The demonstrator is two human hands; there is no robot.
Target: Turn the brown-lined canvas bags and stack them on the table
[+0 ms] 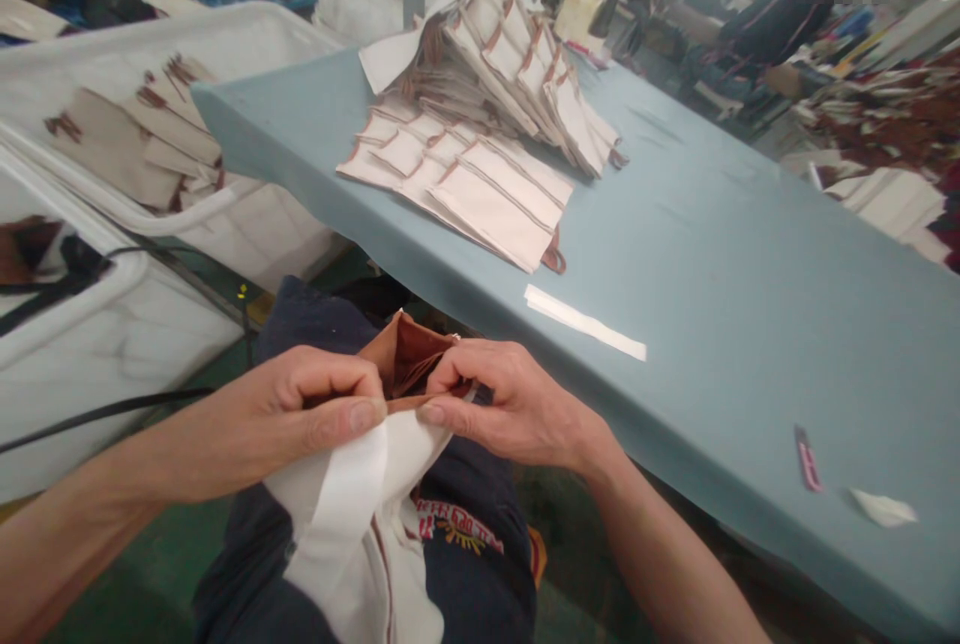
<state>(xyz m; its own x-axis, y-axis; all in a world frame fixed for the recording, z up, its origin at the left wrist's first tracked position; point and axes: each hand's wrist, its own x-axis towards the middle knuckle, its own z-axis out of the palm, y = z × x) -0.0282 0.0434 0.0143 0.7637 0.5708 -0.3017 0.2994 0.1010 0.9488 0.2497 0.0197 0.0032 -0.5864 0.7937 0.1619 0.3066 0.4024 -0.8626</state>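
Observation:
A cream fabric piece (409, 444) with brown edging and a brown lining (412, 349) lies across my lap. My left hand (322, 404) pinches its edge together with a white strip (349, 494) that hangs down over the cream cloth. Close beside it, my right hand (491, 404) grips the same brown-trimmed edge between thumb and curled fingers. Both hands are closed, and the fabric is folded between them. What lies under the fingertips is hidden.
On the blue table (712, 304) sit a stack of cream sewn pieces (480, 174), white strips (585, 322), a pink cutter (808, 459) and a scrap (883, 507). White bins (247, 224) stand at left, one holding cream pieces (127, 144). A person (772, 24) is at the back right.

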